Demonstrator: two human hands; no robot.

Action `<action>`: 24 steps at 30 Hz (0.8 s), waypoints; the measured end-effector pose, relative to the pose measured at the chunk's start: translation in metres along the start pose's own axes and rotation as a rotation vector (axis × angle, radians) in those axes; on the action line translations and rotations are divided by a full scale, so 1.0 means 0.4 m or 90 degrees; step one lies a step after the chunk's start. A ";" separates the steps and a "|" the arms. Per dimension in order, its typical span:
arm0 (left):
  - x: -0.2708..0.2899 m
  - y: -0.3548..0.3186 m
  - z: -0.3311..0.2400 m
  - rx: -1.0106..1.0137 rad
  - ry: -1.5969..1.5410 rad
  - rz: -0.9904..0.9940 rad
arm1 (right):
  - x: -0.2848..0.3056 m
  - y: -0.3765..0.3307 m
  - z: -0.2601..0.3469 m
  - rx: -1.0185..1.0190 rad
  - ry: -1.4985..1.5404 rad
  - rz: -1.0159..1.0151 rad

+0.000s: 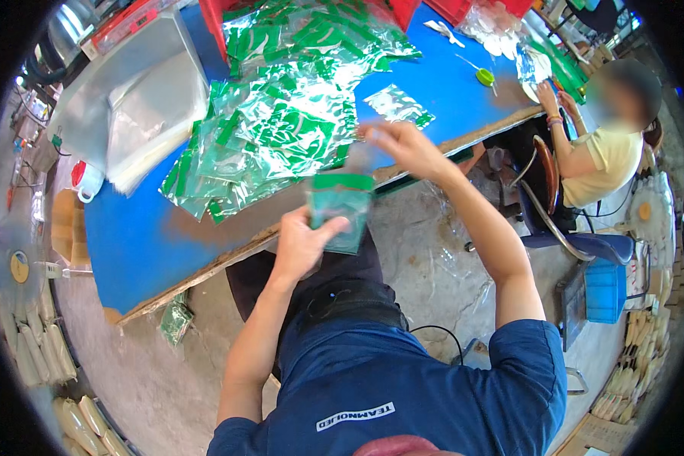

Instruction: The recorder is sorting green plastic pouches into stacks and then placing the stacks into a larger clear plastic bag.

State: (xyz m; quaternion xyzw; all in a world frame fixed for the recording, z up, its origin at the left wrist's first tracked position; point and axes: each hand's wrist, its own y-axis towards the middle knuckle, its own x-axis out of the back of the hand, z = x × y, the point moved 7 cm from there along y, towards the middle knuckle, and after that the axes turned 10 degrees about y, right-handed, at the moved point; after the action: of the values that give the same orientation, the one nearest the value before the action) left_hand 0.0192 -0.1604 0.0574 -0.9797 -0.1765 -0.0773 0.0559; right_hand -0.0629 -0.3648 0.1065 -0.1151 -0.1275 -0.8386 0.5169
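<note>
The left hand (300,245) pinches a green packet (340,209) with its fingers, holding it just off the desk (140,243) edge, above the lap. The right hand (403,144) is raised over the edge; its fingers seem to pinch the packet's clear top. A pile of packets (281,114) lies on the desk. Another person (604,156) sits at the far end.
</note>
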 end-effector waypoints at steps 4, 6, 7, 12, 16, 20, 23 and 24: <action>0.122 -0.087 0.153 0.192 -0.363 -0.227 | 0.089 0.055 -0.203 0.073 -0.600 -0.127; 0.148 -0.126 0.184 0.222 -0.550 -0.234 | 0.017 -0.006 -0.132 0.122 -0.526 -0.081; 0.156 -0.144 0.184 0.230 -0.529 -0.193 | -0.027 -0.041 -0.077 0.057 -0.484 -0.009; 0.169 -0.190 0.160 0.217 -0.510 -0.152 | -0.017 -0.182 -0.083 0.028 -0.242 -0.170; 0.114 -0.196 0.138 0.275 -0.746 -0.017 | -0.212 -0.139 0.135 0.329 -0.209 0.007; 0.101 -0.193 0.177 0.239 -0.628 -0.052 | -0.416 -0.104 0.165 0.405 -0.371 0.299; 0.189 -0.210 0.181 0.143 -0.403 -0.322 | -0.295 0.066 0.063 0.243 -0.313 -0.121; 0.193 -0.220 0.190 0.139 -0.399 -0.318 | -0.276 0.100 0.036 0.193 -0.378 -0.180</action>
State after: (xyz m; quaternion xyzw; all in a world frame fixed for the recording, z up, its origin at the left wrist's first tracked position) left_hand 0.0694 -0.0422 0.0033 -0.8711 -0.4246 0.2327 0.0826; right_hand 0.0225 -0.2848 0.0878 -0.2567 -0.4096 -0.8034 0.3476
